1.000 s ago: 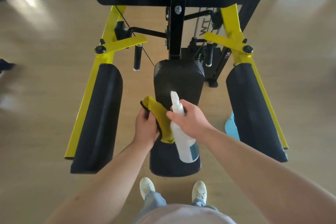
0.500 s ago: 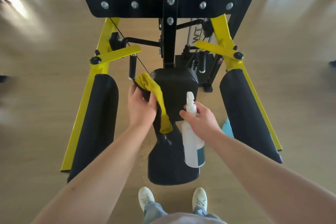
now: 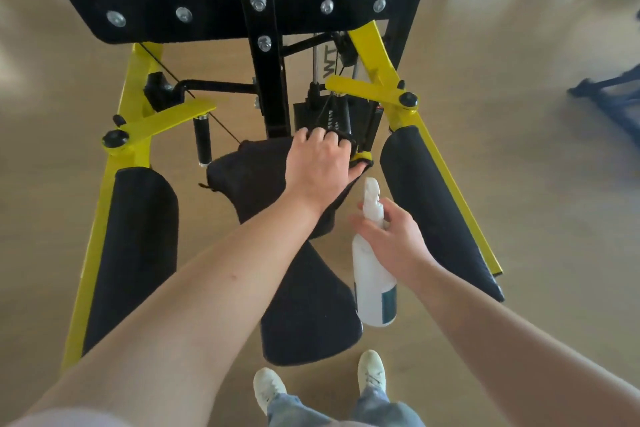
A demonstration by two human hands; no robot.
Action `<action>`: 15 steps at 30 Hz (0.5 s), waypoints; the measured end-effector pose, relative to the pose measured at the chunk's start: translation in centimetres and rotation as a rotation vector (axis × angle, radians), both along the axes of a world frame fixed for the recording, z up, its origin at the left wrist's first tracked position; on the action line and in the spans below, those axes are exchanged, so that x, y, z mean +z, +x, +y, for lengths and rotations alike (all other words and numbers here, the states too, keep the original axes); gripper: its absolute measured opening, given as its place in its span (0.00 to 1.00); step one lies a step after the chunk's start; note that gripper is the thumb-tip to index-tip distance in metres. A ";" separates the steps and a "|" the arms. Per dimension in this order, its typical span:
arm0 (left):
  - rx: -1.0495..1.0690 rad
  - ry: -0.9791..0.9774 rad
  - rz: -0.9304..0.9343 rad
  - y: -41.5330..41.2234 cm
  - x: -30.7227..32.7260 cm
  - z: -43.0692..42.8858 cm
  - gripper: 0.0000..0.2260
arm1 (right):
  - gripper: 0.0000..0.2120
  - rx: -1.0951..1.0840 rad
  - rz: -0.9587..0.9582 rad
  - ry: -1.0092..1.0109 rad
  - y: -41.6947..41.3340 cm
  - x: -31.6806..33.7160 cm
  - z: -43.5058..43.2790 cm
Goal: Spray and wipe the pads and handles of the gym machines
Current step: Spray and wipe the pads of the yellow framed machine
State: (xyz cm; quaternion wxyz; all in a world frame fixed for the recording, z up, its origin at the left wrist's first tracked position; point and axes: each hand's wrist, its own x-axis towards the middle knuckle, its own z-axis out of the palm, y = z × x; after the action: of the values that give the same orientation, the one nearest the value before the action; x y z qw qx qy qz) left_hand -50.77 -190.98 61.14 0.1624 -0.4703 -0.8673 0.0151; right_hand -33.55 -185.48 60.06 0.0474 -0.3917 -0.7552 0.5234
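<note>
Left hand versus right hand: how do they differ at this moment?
The left hand reaches forward, holding the yellow cloth against the far end of the seat pad; the right hand sits nearer, beside the pad. The left hand lies palm-down; the right hand grips the spray bottle by its neck. Both are bare and hold a cleaning tool.

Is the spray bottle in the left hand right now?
No, the right hand grips the spray bottle by its neck, while the left hand holds the cloth against the seat pad.
</note>
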 end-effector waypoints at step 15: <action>0.192 0.307 -0.014 -2.9 -2.0 -7.5 0.23 | 0.14 0.073 0.054 -0.068 -1.6 0.2 -0.4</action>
State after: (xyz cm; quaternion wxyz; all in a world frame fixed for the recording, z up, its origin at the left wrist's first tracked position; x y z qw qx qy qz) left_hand -53.68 -198.50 59.19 0.2242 -0.3552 -0.9014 -0.1054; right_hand -35.15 -185.91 60.30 0.0353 -0.3509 -0.7492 0.5606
